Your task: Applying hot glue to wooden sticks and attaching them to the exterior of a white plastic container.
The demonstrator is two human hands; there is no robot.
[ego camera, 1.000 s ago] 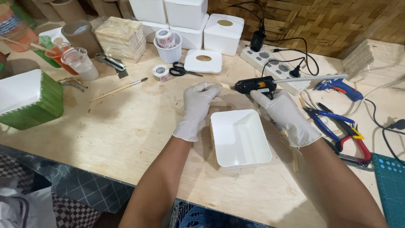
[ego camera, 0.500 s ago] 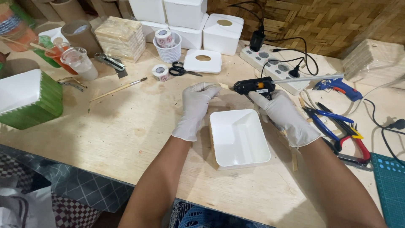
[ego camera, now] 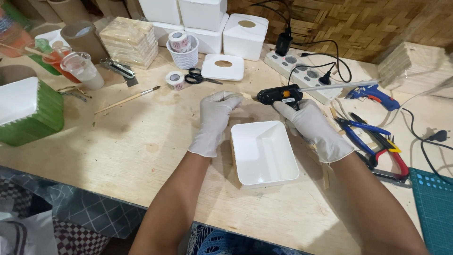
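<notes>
Both my hands wear white gloves. My right hand [ego camera: 311, 125] grips a black glue gun [ego camera: 281, 96] whose nozzle points left. My left hand [ego camera: 214, 115] pinches a thin pale wooden stick [ego camera: 246, 96] right at the nozzle tip. Below and between the hands a white rectangular plastic tray [ego camera: 264, 153] lies open side up on the plywood table [ego camera: 118, 146]; a strip of wood shows along its left side.
A white power strip [ego camera: 302, 75] with cables, a blue glue gun [ego camera: 370, 93], pliers [ego camera: 373, 137] and a teal cutting mat [ego camera: 434, 208] lie to the right. White boxes [ego camera: 245, 30], tape rolls, scissors [ego camera: 198, 75], a brush [ego camera: 127, 99], cups and a green-clad box [ego camera: 28, 111] stand behind and left.
The hands have barely shifted; the glue gun stays at the stick's end. The view has moved slightly.
</notes>
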